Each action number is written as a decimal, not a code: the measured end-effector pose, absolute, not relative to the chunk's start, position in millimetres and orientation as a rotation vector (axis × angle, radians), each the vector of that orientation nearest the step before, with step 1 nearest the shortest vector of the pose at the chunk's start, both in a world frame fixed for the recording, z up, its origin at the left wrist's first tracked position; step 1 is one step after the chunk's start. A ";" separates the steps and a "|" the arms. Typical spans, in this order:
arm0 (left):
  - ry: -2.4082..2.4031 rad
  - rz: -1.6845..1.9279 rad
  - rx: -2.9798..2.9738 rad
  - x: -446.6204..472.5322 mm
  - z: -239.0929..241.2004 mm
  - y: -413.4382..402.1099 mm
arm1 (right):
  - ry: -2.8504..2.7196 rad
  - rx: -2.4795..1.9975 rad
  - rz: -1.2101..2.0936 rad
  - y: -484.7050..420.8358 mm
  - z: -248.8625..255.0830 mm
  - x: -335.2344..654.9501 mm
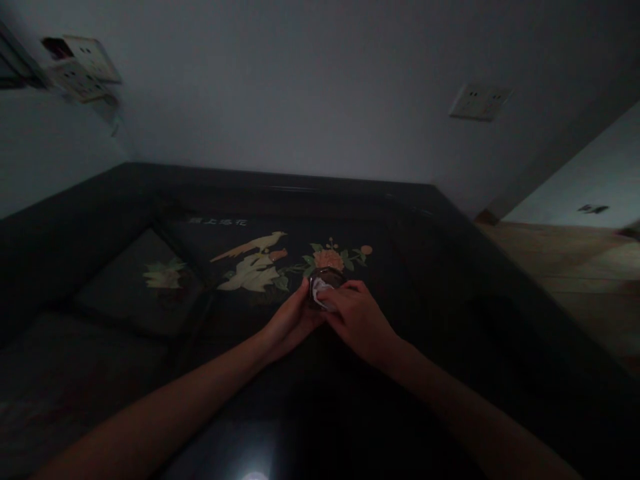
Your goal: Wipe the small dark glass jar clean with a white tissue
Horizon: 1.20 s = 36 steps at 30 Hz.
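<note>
A small, dark, round cup with a shiny rim is held over the dark furniture top, near the middle of the head view. My left hand is closed round its left side and underside. My right hand pinches a crumpled white tissue and presses it at the cup's mouth. Fingers hide much of the cup, and the dim light makes its material hard to tell. Just beyond the cup lies an orange flower inlay with green leaves.
The glossy dark panel also bears a yellow bird inlay and pale lettering. A raised dark edge runs along the wall. Sockets are on the wall at right, more sockets at left. Wooden floor shows at far right.
</note>
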<state>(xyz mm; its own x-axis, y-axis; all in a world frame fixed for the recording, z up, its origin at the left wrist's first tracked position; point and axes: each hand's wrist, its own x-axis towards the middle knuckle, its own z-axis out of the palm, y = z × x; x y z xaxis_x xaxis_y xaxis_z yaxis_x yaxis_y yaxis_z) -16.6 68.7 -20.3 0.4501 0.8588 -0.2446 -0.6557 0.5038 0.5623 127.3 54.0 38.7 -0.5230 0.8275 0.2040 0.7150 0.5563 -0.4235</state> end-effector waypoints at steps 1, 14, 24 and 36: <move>0.535 0.982 0.419 -16.4 -20.3 68.5 | -2.341 -1.278 0.486 55.6 41.1 129.6; 0.478 1.035 0.375 -22.4 -12.2 72.6 | -1.036 -0.906 1.415 95.7 44.2 165.2; 0.457 0.961 0.361 -25.8 -14.3 72.1 | -0.936 -1.025 1.487 115.9 9.0 177.9; 0.410 0.971 0.486 -21.6 -6.4 63.8 | -0.991 -1.041 1.723 100.6 1.4 157.5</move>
